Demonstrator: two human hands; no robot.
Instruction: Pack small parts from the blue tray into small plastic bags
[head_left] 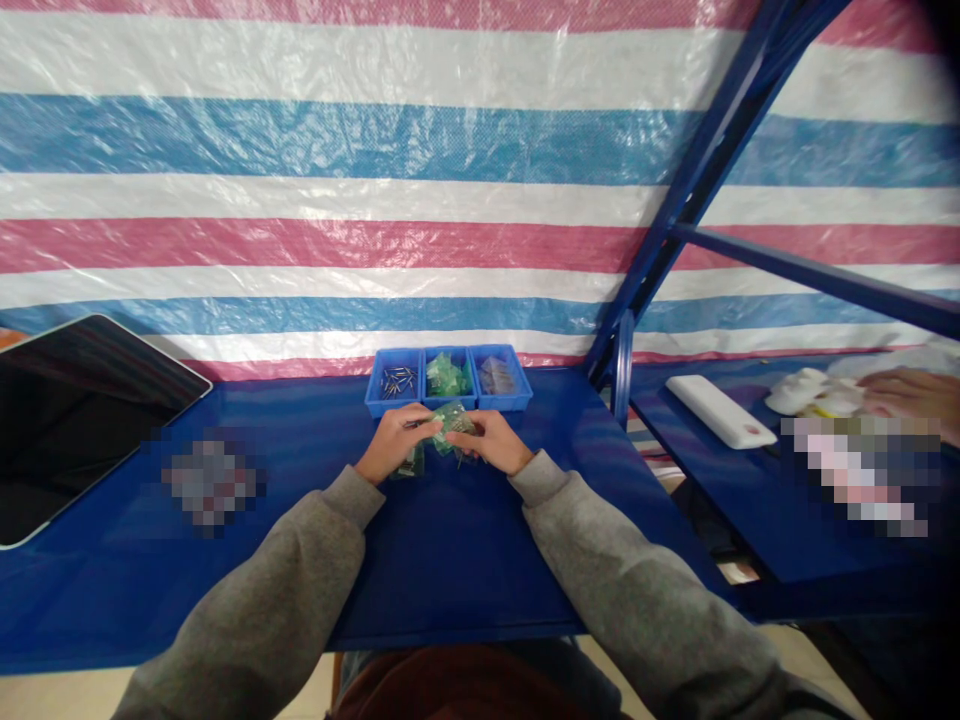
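In front of the blue bins, my left hand (399,440) and my right hand (493,440) meet over a small greenish clear plastic bag (448,420). The fingers of both are closed on it, thumbs on top. Small pieces seem to show through the film, too small to name. Under my left hand lies another small bag (409,464) on the table, partly covered. Just behind stand a bin of thin metal pins or screws (397,382), a bin of green plastic bags (448,376) and a bin of clear bags (498,378).
A dark-screened tablet (82,420) lies at the left of the blue table (450,570). A blurred-out item (212,480) is near it. Blue metal framing (675,220) rises at the right. Beyond it, a second table holds a white oblong device (720,411) and another person's hand (911,395).
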